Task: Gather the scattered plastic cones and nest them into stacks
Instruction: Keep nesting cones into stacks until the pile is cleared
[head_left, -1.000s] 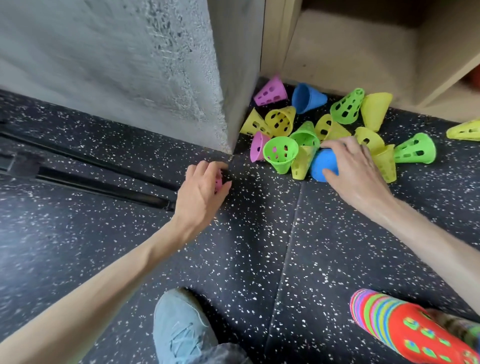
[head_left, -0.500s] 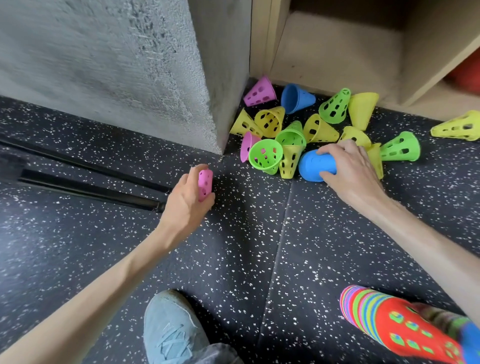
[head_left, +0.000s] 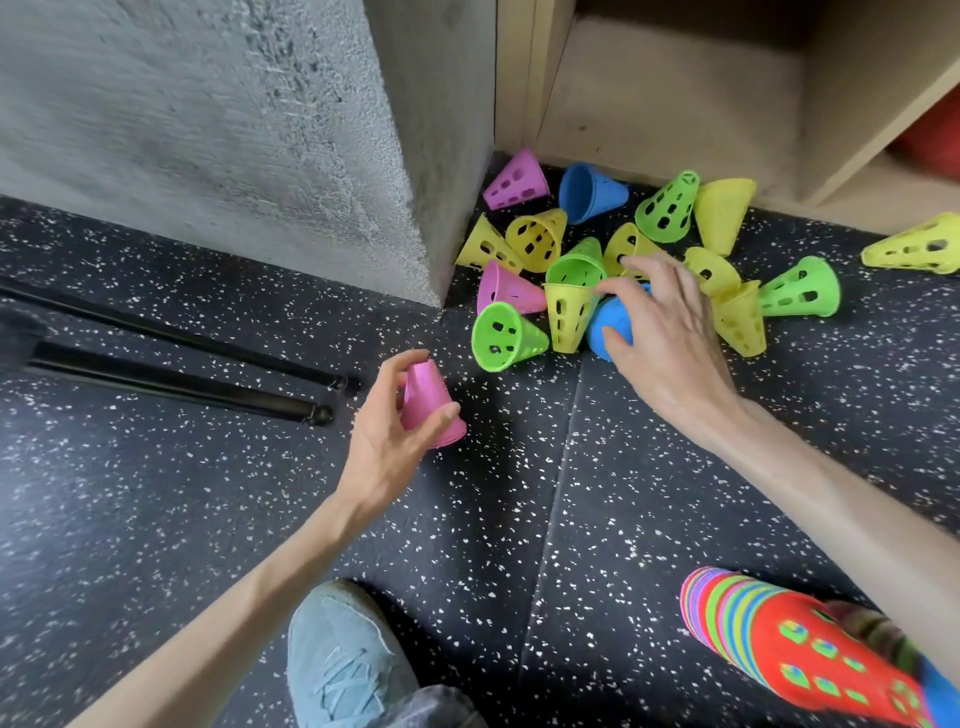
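While my left hand (head_left: 387, 441) pinches a pink cone (head_left: 428, 402) just above the speckled floor (head_left: 156, 519), my right hand (head_left: 662, 332) curls over a blue cone (head_left: 608, 325) in the scattered pile (head_left: 623, 260), hiding most of it. A striped nested stack (head_left: 779, 649) runs off the frame's lower right.

We see a dark rubber floor (head_left: 208, 519) flecked with white, with a seam (head_left: 558, 467) between mats. A rough grey concrete pillar (head_left: 260, 130) stands at upper left. Beige wooden shelving (head_left: 675, 93) occupies the upper right. Two black bars (head_left: 171, 384) lie left.
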